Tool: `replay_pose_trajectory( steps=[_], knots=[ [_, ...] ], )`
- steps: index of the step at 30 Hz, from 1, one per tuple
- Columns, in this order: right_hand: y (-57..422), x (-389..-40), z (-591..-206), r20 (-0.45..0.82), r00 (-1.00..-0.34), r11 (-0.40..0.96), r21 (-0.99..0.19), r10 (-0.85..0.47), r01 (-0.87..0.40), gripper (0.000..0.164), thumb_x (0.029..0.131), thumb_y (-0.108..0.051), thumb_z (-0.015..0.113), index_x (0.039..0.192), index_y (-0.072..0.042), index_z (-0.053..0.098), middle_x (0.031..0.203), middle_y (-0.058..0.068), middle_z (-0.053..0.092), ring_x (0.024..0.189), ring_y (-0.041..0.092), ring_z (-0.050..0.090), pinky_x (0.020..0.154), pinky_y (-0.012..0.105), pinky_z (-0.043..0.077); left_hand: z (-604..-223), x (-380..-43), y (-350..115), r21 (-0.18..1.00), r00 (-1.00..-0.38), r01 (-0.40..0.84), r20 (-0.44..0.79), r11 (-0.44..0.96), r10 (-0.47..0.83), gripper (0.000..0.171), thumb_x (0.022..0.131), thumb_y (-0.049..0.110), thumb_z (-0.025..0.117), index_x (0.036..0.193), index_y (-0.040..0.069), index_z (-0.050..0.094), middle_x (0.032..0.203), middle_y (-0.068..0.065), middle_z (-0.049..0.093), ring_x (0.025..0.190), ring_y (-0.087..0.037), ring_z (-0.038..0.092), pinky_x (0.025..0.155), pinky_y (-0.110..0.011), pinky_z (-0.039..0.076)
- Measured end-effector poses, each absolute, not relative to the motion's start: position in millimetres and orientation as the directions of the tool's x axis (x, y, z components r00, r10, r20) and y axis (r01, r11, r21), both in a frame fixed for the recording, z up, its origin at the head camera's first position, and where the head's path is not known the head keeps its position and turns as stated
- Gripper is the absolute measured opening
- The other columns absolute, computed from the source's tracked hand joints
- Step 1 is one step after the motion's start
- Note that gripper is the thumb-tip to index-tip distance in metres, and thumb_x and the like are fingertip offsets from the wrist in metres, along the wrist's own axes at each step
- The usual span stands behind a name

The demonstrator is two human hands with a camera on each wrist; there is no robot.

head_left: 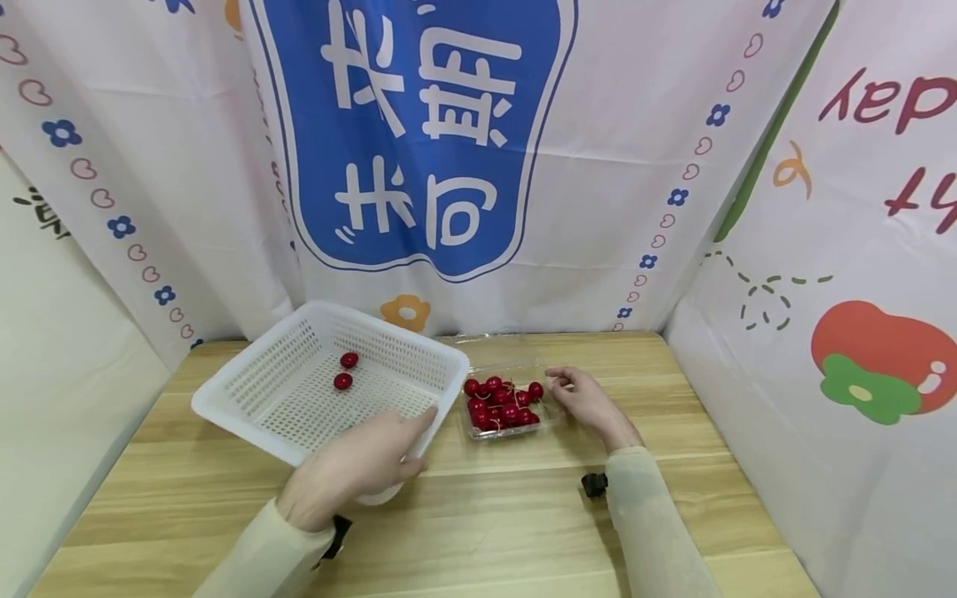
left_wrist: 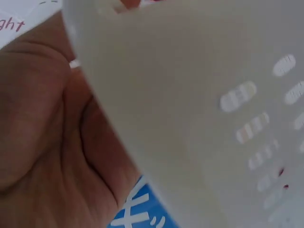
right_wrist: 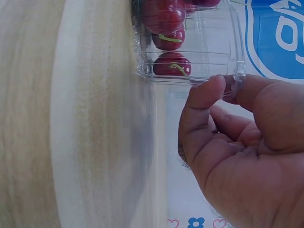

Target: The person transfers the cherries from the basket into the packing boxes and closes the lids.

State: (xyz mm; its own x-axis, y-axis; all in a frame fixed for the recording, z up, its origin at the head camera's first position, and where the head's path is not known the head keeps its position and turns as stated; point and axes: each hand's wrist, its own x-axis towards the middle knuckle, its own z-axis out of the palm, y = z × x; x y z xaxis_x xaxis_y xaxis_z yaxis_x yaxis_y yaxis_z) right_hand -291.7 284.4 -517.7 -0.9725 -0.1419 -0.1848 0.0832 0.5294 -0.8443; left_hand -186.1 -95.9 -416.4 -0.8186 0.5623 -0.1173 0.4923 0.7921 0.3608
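Note:
A white perforated basket (head_left: 247, 378) sits on the wooden table with two red cherries (head_left: 345, 370) inside. My left hand (head_left: 357, 465) grips its near right corner, and the basket wall (left_wrist: 199, 109) fills the left wrist view beside my palm (left_wrist: 42, 137). To the right lies a clear plastic punnet (head_left: 549, 413) full of red cherries (head_left: 501, 403). My right hand (head_left: 586, 399) pinches the punnet's right rim between thumb (right_wrist: 202, 102) and fingers. The punnet (right_wrist: 209, 47) and cherries (right_wrist: 171, 64) show close up in the right wrist view.
The punnet's open clear lid (head_left: 489, 349) lies flat behind it. Printed cloth banners (head_left: 419, 141) wall the table at the back and on both sides. Bare wooden tabletop (head_left: 486, 515) stretches between my forearms toward the near edge.

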Motion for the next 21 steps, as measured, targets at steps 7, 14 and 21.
replay_pose_trajectory(
  steps=[7, 14, 21],
  knots=[
    [282, -291, -516, -0.179, -0.972, 0.517, -0.853, -0.155, 0.074, 0.048, 0.123, -0.017, 0.059, 0.169, -0.001, 0.056, 0.141, 0.022, 0.066, 0.094, 0.022, 0.07, 0.079, 0.03, 0.062, -424, -160, -160, 0.372, -0.744, 0.583, -0.114, 0.722, 0.658, 0.061, 0.103, 0.019, 0.089, 0.159, 0.003, 0.07, 0.104, 0.007, 0.08, 0.086, -0.003, 0.061, 0.077, -0.031, 0.061],
    [282, -289, -516, -0.177, -0.972, 0.516, -0.854, -0.156, 0.072, 0.049, 0.123, -0.019, 0.06, 0.169, -0.001, 0.056, 0.143, 0.022, 0.066, 0.096, 0.023, 0.07, 0.08, 0.031, 0.063, -429, -151, -225, 0.411, -0.759, 0.546, -0.126, 0.73, 0.639, 0.048, 0.101, 0.012, 0.089, 0.147, 0.01, 0.08, 0.135, -0.004, 0.086, 0.109, -0.006, 0.076, 0.088, -0.036, 0.069],
    [282, -291, -516, -0.171, -0.972, 0.518, -0.853, -0.16, 0.064, 0.049, 0.123, -0.019, 0.06, 0.168, -0.001, 0.056, 0.142, 0.023, 0.066, 0.098, 0.024, 0.071, 0.081, 0.031, 0.064, -435, -149, -281, 0.465, -0.777, 0.484, -0.161, 0.742, 0.608, 0.042, 0.098, 0.007, 0.088, 0.139, 0.02, 0.086, 0.136, -0.005, 0.087, 0.118, 0.006, 0.07, 0.092, -0.028, 0.068]
  ],
)
